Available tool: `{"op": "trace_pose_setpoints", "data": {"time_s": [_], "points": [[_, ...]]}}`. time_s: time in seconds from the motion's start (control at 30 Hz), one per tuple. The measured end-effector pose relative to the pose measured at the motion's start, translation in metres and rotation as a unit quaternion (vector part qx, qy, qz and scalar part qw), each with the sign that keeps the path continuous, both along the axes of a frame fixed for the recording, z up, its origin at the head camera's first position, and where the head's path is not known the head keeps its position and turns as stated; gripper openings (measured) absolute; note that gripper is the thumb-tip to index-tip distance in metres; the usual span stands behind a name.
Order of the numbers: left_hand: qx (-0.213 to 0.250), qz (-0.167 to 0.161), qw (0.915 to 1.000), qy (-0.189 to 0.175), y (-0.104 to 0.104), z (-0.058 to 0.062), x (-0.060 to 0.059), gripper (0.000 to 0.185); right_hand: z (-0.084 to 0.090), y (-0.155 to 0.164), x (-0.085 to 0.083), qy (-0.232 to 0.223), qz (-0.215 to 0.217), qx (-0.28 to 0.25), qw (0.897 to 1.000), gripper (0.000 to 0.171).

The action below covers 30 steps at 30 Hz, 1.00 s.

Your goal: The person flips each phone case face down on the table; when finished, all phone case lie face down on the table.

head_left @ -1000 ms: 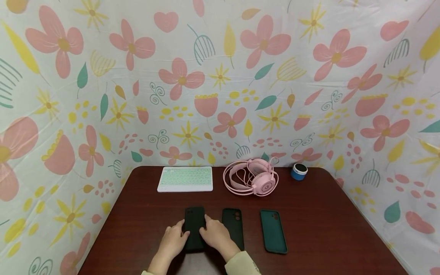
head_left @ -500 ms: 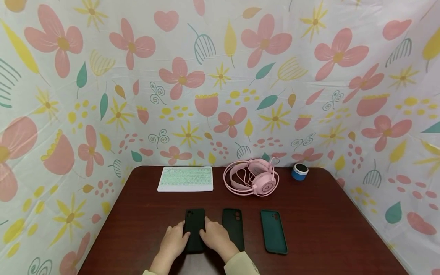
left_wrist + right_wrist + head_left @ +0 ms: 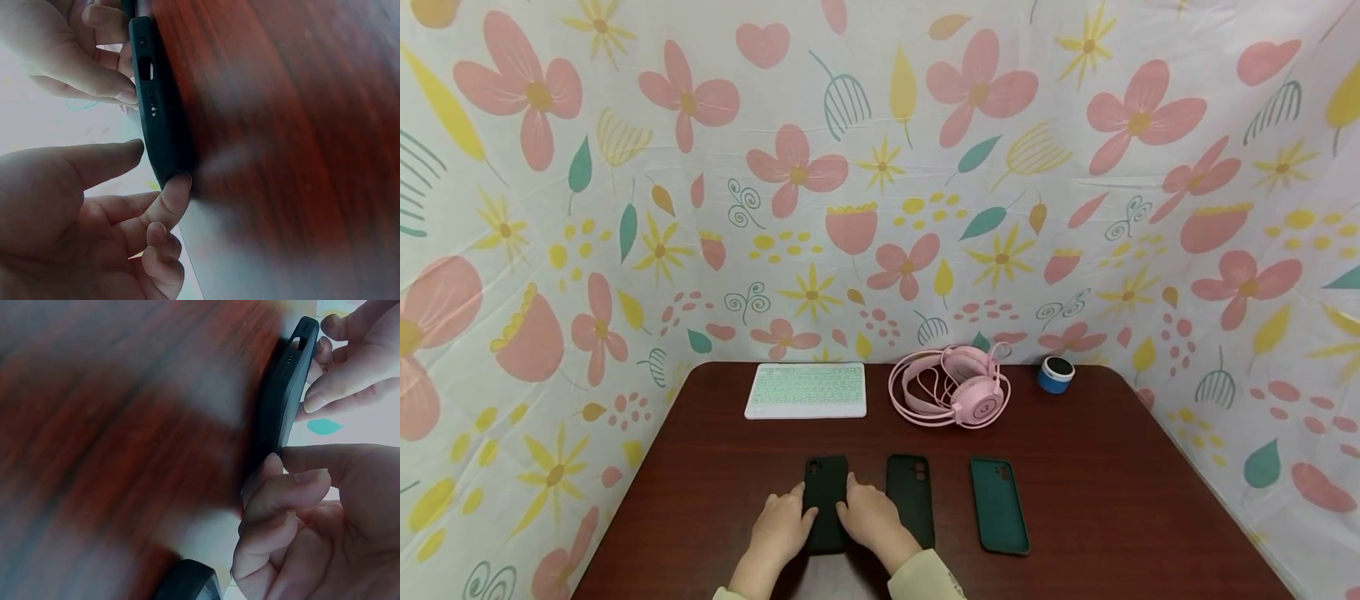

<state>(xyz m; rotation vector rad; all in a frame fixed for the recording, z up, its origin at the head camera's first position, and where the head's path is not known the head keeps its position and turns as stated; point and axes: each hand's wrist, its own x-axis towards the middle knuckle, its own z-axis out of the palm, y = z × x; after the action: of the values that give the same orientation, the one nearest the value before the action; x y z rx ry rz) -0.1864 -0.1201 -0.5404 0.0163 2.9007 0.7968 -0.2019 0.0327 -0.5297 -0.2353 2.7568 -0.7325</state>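
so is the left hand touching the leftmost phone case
Touching: the left wrist view shows the left hand with a fingertip against the edge of the leftmost phone case.

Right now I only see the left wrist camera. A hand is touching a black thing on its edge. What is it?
Observer: A black phone case, lying on a dark red table; the head camera shows the left hand and right hand gripping its two sides.
Operator: Are there more of them?
Observer: Yes, a second black case lies just to its right, then a dark green case.
Operator: Anything fun at the back?
Observer: Pink headphones, between a white keyboard and a small blue speaker.
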Motion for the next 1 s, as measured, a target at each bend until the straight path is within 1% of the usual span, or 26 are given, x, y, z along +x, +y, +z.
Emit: {"op": "trace_pose_setpoints", "data": {"time_s": [0.2,0.33,0.5,0.67,0.73,0.83,0.9,1.0], "points": [[-0.004,0.000,1.0000,0.005,0.000,-0.003,0.000,0.051,-0.002,-0.002,0.000,0.012,-0.003,0.010,1.000,0.056],[-0.007,-0.001,1.0000,0.000,-0.001,-0.005,-0.001,0.052,-0.005,-0.003,-0.001,0.019,-0.008,0.019,1.000,0.057],[-0.010,0.004,0.9999,-0.005,-0.001,-0.005,0.001,0.054,-0.006,-0.003,-0.001,0.017,-0.005,0.013,1.000,0.057],[-0.007,0.023,0.9995,-0.022,0.002,0.000,0.005,0.058,-0.002,0.002,0.002,0.004,-0.002,-0.009,1.000,0.056],[-0.016,0.036,0.9989,-0.026,0.004,0.002,0.007,0.058,0.000,0.005,0.002,0.008,-0.001,-0.017,1.000,0.055],[-0.044,0.056,0.9972,-0.025,0.007,0.008,0.008,0.058,0.002,0.011,0.003,0.017,-0.003,-0.033,0.999,0.055],[-0.059,0.061,0.9962,-0.019,0.011,0.012,0.009,0.060,0.003,0.016,0.002,0.022,-0.006,-0.045,0.999,0.055],[-0.059,0.057,0.9966,0.003,0.019,0.017,0.010,0.061,0.007,0.026,0.001,0.041,-0.014,-0.057,0.997,0.054]]}}
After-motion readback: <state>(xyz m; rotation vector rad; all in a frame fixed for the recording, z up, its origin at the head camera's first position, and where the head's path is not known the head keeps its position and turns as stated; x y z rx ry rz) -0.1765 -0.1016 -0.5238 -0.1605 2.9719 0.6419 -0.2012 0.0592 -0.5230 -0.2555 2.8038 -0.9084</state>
